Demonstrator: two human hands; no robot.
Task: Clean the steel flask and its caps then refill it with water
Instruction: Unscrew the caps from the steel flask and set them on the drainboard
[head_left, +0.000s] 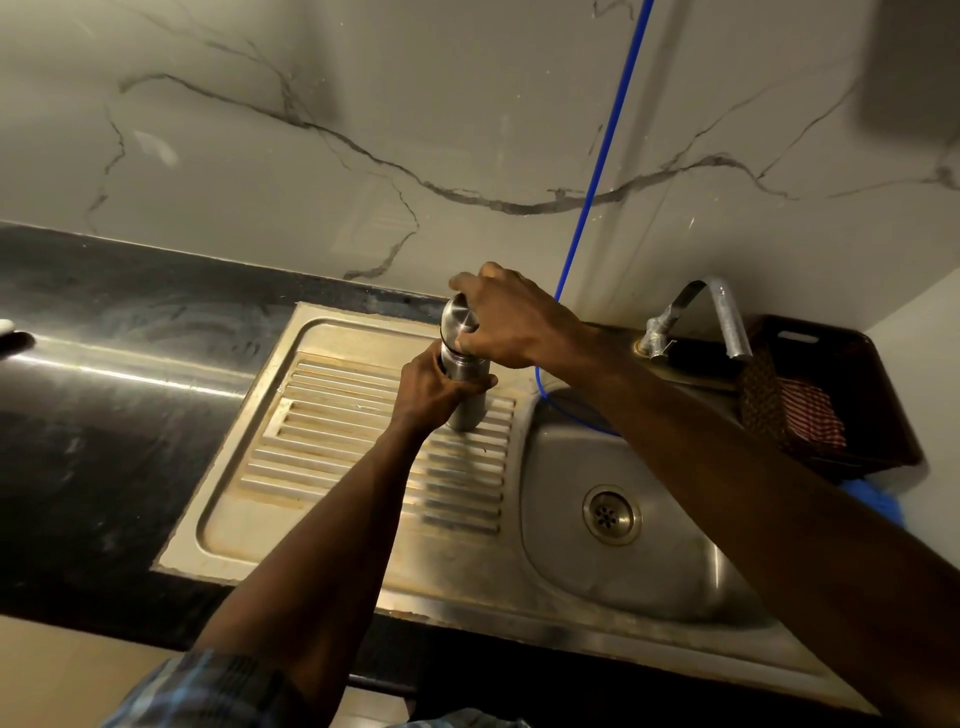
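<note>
The steel flask (470, 410) stands upright on the ribbed drainboard (332, 447) of the steel sink, close to the basin's left rim. My left hand (434, 387) is wrapped around the flask's body. My right hand (506, 322) reaches over from the right and grips the rounded steel cap (457, 322) on top of the flask. A dark seam shows between cap and body. My fingers hide much of the flask's upper part.
The sink basin (675, 561) with its drain (612, 515) lies to the right. A steel tap (719, 317) stands behind it. A blue hose (597, 171) runs down the marble wall into the basin. A dark basket (841, 395) holds a red checked cloth. Black countertop (104, 415) extends left.
</note>
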